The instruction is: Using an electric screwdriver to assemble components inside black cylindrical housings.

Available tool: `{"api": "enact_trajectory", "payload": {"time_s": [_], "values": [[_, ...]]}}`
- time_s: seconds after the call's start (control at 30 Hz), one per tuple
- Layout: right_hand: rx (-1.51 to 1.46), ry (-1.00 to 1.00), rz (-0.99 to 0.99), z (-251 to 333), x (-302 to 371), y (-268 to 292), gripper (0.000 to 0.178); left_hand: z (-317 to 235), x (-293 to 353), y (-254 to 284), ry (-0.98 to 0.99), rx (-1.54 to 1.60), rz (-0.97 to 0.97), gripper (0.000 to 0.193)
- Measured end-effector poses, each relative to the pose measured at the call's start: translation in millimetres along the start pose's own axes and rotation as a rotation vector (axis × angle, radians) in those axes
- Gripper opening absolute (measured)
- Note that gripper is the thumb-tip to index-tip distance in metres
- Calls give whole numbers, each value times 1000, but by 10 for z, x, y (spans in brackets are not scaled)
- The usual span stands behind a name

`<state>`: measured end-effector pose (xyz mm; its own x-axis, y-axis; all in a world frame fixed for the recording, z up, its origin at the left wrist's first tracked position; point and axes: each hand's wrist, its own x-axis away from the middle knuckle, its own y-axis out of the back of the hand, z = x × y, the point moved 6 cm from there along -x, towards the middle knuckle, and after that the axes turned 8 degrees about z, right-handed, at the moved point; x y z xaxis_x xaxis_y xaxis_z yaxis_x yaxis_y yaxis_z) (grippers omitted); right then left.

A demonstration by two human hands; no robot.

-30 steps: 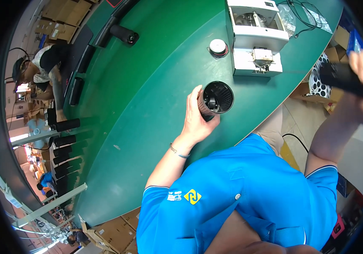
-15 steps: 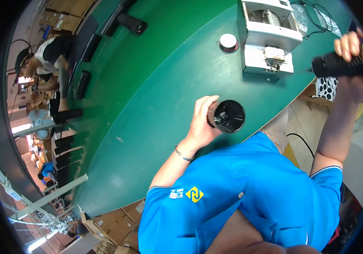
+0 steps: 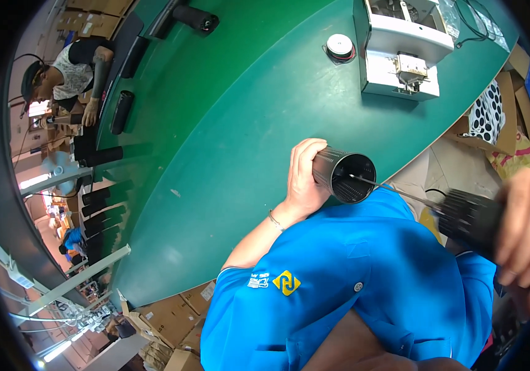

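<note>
My left hand (image 3: 306, 176) is wrapped round a black perforated cylinder (image 3: 328, 166) and holds it tilted above the table edge, its round open mouth turned to the right. In my right hand (image 3: 527, 226), smeared by motion, is a black power screwdriver (image 3: 467, 217) with a ribbed body. Its long thin bit (image 3: 394, 193) reaches into the cylinder's mouth. What the tip touches inside is too dark to make out.
On the green table (image 3: 246, 148) stands a white metal machine (image 3: 404, 55), with a round white-topped part (image 3: 339, 44) and thin wires beside it. Black cylinders (image 3: 122, 111) line the far left, where a co-worker (image 3: 73, 77) sits. A cardboard box (image 3: 506, 111) lies at right.
My right hand has brought the screwdriver down from the upper right, and its bit now enters the cylinder. My left hand has shifted slightly right with the cylinder.
</note>
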<state>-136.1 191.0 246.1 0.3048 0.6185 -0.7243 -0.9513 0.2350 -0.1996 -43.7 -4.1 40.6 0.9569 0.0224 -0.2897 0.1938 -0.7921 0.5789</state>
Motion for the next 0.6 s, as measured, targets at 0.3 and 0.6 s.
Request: {"api": "enact_trajectory", "payload": {"time_s": [0.3,0.6], "values": [[196,48,-36,-508,114,-136,55,-32,14,12,-25,23,-13,58],[170,49,-6,-587,120,-95,68,-16,4,11,-11,27,-9,59]]}}
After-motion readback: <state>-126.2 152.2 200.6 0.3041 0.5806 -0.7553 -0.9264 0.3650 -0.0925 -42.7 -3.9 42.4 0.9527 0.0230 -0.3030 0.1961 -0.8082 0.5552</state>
